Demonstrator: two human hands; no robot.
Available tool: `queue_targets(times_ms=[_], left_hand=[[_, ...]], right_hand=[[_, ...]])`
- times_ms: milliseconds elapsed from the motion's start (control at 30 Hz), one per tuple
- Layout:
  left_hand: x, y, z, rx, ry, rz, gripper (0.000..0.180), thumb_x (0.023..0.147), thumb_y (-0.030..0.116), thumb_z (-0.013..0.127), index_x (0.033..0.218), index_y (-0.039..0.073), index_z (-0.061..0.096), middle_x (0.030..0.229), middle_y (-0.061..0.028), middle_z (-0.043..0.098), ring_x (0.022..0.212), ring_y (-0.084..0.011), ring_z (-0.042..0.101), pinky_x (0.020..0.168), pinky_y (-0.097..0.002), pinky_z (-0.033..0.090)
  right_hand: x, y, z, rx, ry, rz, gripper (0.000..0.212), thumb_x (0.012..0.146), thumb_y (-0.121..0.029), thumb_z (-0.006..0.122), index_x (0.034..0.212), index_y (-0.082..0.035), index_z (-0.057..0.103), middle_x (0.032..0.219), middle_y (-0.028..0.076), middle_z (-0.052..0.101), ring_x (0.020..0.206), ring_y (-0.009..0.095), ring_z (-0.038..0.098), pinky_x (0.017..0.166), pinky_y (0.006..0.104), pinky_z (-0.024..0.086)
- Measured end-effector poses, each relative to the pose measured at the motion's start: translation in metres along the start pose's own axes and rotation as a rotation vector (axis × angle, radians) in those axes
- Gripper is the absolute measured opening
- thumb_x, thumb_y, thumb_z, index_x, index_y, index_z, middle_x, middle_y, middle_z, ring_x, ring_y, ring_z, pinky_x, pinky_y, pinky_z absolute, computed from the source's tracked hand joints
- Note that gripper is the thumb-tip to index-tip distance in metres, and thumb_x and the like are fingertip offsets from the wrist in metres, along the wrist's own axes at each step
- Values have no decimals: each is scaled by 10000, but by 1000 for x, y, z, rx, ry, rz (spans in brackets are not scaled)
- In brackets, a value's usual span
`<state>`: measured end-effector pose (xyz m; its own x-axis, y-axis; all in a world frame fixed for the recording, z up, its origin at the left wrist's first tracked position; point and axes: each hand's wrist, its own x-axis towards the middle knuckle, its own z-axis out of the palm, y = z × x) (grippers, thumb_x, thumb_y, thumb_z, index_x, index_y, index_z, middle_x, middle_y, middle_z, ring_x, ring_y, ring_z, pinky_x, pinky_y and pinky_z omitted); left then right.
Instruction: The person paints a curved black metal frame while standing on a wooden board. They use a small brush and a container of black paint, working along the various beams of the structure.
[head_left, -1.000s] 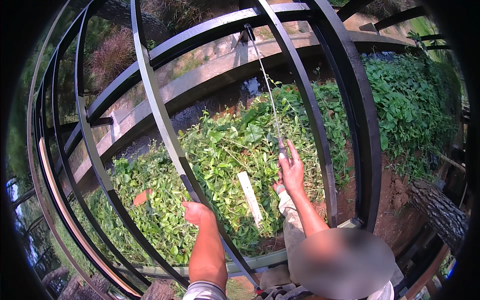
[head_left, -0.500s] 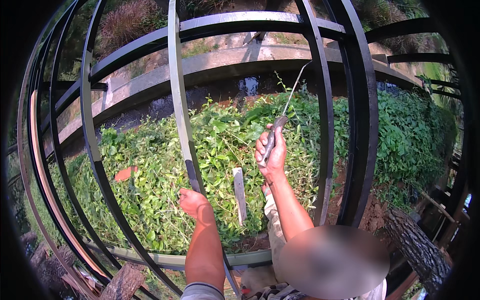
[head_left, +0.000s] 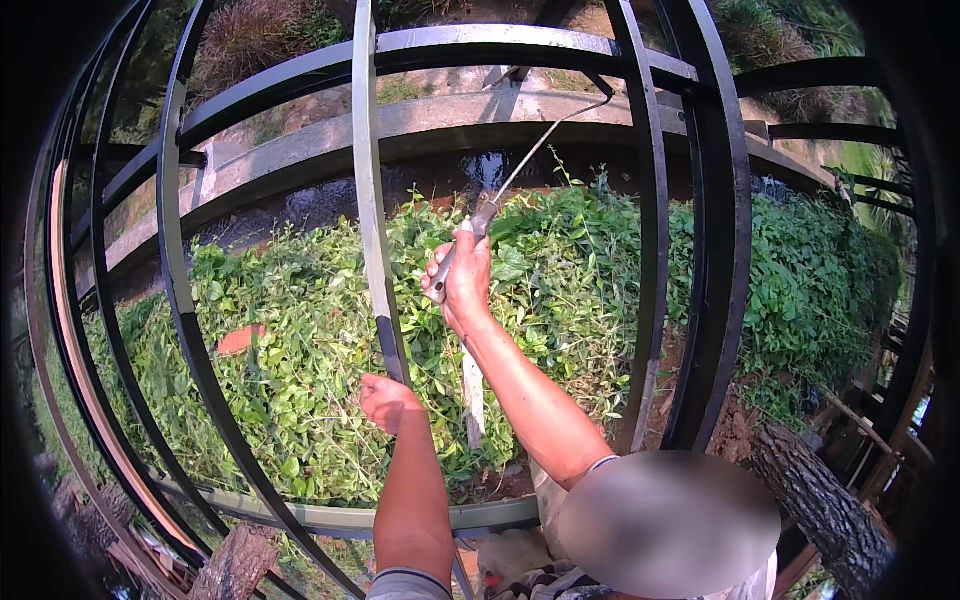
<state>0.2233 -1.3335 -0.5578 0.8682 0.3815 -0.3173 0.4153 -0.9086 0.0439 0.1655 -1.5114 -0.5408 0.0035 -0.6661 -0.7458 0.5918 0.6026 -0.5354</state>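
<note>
My right hand [head_left: 463,275] is closed around the dark handle of a paint roller [head_left: 485,215]. The roller's thin metal rod reaches up and away, bending near its tip. Its dark head touches or lies close to the far crossbar [head_left: 500,42]; I cannot tell which. My left hand [head_left: 388,402] is closed around the lower part of an upright metal bar [head_left: 370,200]. This bar is grey-green along most of its length and black just above my hand. My left forearm hides part of the bar below.
Several black and grey metal bars [head_left: 705,250] form a frame around me. Beneath lie leafy green plants [head_left: 300,400], a reddish flat piece [head_left: 240,340] and a pale plank [head_left: 473,400]. A concrete ledge [head_left: 270,165] runs beyond. Rough logs [head_left: 825,490] lie at lower right and lower left.
My right hand has moved left and slightly nearer with the paint roller, bringing its bent tip out from behind the right upright. My left hand stays on its bar. The view has shifted slightly.
</note>
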Motion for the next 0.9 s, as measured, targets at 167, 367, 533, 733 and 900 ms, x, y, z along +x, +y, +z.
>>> queue_targets(times_ms=[167,367,533,733,900], left_hand=[[8,-4,2,-66,-47,12,501,964,510,488,1111,135,786,1006,-169,778,926,-373,742,863,-507,562],[3,0,0,50,-55,10,535,955,500,449,985,93,794,944,-180,775,889,-394,731,829,-523,562],[6,-2,-3,26,9,40,535,960,484,439,993,85,793,927,-187,775,877,-394,738,837,-531,571],[18,-11,10,-36,-7,41,552,971,518,450,1070,101,798,1010,-190,772,943,-385,728,917,-511,550],[-12,-2,4,-37,35,82,660,972,544,447,1085,-26,762,1034,-265,745,1011,-427,699,959,-543,513]], right_hand=[[-4,2,8,55,21,-45,321,1100,-421,463,1144,-111,393,736,36,478,520,147,495,412,322,427],[27,-56,-41,5,102,-160,313,1086,-409,489,1119,-104,427,719,33,477,507,136,483,411,319,418],[-79,-92,-118,-252,-11,121,335,1097,-429,488,1162,-100,500,668,8,469,443,105,430,362,264,375],[-209,-129,-198,-475,-93,159,339,1081,-329,533,1271,-58,457,663,63,508,428,146,499,380,305,456],[-227,-150,-267,-939,170,-397,564,985,-108,636,1474,-18,371,973,132,594,740,216,596,665,330,469]])
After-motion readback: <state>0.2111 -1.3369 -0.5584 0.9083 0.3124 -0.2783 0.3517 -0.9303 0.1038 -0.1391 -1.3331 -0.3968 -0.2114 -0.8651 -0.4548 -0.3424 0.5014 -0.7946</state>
